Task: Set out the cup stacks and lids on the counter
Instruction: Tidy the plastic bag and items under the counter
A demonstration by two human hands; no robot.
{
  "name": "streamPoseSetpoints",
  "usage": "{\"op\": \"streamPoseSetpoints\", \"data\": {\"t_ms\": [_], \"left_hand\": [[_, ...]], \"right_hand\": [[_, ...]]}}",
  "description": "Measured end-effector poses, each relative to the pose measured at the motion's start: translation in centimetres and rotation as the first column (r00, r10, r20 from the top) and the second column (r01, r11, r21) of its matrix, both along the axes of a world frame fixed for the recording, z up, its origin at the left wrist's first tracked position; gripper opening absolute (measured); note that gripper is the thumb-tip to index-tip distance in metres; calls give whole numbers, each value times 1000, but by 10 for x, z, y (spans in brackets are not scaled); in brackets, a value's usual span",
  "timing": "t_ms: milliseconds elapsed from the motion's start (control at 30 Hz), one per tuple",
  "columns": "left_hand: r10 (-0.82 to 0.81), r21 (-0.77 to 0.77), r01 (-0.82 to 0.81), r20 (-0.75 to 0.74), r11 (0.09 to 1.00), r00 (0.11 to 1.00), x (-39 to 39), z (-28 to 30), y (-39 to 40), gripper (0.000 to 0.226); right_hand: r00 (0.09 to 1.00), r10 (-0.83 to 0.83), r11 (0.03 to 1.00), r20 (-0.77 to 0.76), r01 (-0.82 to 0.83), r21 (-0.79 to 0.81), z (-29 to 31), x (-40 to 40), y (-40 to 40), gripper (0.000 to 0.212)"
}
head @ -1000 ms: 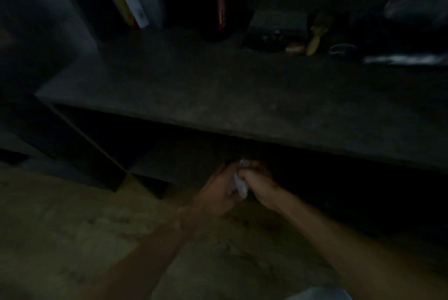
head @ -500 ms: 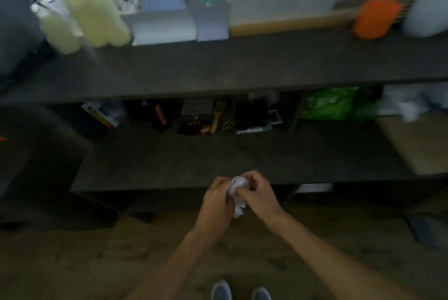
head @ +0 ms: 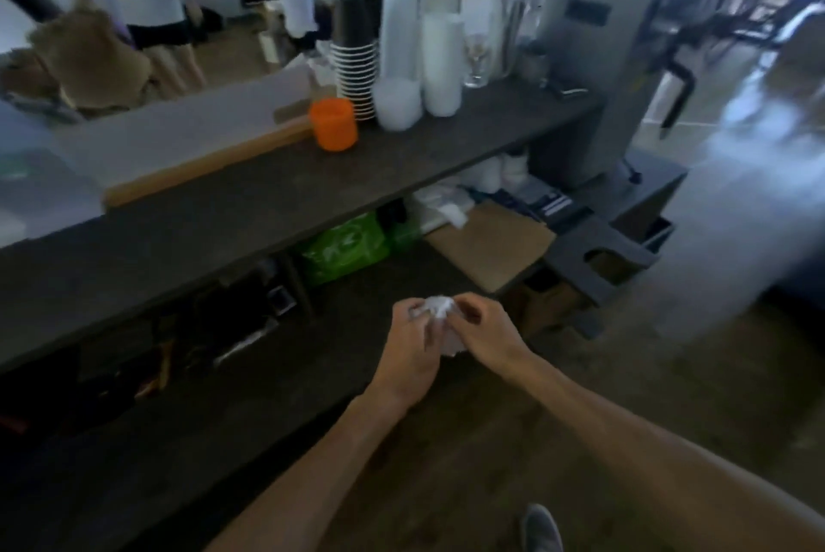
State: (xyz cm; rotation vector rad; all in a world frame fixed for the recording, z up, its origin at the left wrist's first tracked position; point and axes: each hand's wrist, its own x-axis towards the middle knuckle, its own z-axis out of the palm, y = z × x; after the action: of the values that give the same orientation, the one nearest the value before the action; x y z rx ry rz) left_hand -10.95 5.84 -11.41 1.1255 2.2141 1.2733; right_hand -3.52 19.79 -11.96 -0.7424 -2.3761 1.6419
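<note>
My left hand (head: 413, 346) and my right hand (head: 484, 330) meet in front of me, both closed on a crumpled white wrapper (head: 439, 312). They hang below the dark counter (head: 250, 203), level with its lower shelf. On the counter's far right stand a stack of black cups with white rims (head: 355, 60), a tall white cup stack (head: 398, 38) and a shorter stack of white lids or cups (head: 442, 65). An orange tub (head: 334, 124) sits just left of them.
A grey machine (head: 598, 42) stands at the counter's right end, a glass (head: 477, 56) beside the stacks. Green bags (head: 343, 248), cardboard (head: 491, 248) and white packs fill the lower shelf. People stand beyond the counter at the back left. My shoe (head: 542, 529) shows below.
My view has risen from the dark lower shelf to the counter top and swung right, bringing the cup stacks into sight. My hands stay together on the wrapper.
</note>
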Motion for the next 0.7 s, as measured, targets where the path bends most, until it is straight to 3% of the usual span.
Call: {"op": "streamPoseSetpoints", "data": {"t_ms": [133,200,300,400,500,700], "left_hand": [[18,-65,-21,-42,998,999,4,-16,108,19],[38,-102,-43,-46,994,998,7,-30,165,23],[53,-146,-57,-33,988,998,10,-61,257,24],[37,-211,-28,36,977,999,18,-99,360,25],[72,-252,-33,147,967,986,25,-118,434,25],[54,-361,-18,90,932,994,22,-152,520,30]], "right_hand": [[987,-158,984,3,157,81,-24,21,116,15],[971,-226,954,74,205,218,-46,34,188,16],[945,-247,900,214,142,412,-92,49,300,22],[899,-253,878,357,58,475,-129,52,399,19],[892,-161,878,422,-65,474,-155,41,461,26],[805,208,874,555,-408,264,-207,7,537,38]]}}
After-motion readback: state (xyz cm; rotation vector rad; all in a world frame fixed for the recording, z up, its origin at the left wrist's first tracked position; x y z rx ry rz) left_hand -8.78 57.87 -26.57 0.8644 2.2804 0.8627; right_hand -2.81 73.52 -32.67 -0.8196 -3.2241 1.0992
